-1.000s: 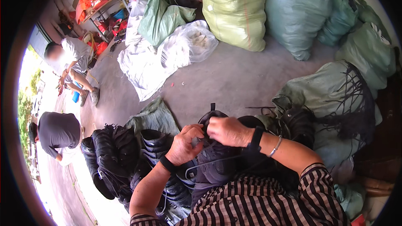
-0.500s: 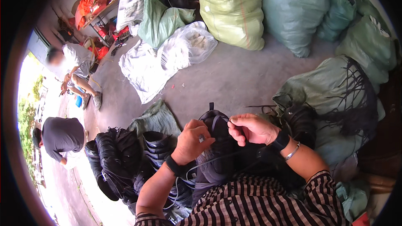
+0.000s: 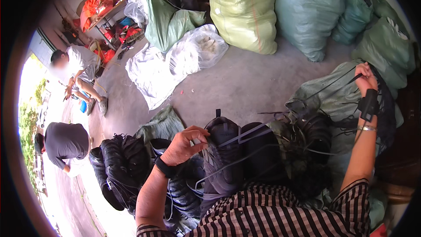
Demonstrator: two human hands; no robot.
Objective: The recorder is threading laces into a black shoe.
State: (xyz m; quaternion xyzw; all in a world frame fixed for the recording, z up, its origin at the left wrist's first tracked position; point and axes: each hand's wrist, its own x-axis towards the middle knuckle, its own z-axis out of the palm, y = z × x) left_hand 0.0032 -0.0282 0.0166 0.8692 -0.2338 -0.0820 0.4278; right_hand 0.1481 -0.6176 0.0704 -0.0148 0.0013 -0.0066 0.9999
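A black and grey shoe (image 3: 222, 166) stands in front of me, its toe end by my shirt and its pull tab pointing away. My left hand (image 3: 186, 145) is closed at the shoe's left edge, thumb and fingers pinched there; whether a lace is also between them is hidden. Far to the right, my raised right hand (image 3: 365, 81) is closed on a dark shoelace (image 3: 335, 80). This lace stretches back toward the shoe, over a second dark shoe (image 3: 262, 149). A loose grey lace also loops across the shoe's front.
Stacked black shoes (image 3: 125, 166) lie at my left, more dark shoes (image 3: 313, 134) at my right. A green sack (image 3: 324, 92) with loose black laces lies beyond. Full sacks (image 3: 243, 17) line the back. Two people crouch or bend at left; another stands behind a green bag (image 3: 160, 22).
My right hand has swung from beside the shoe out to the far right, drawing the lace taut. My left hand has shifted slightly left. At the back, the white bag and the person's hand have moved.
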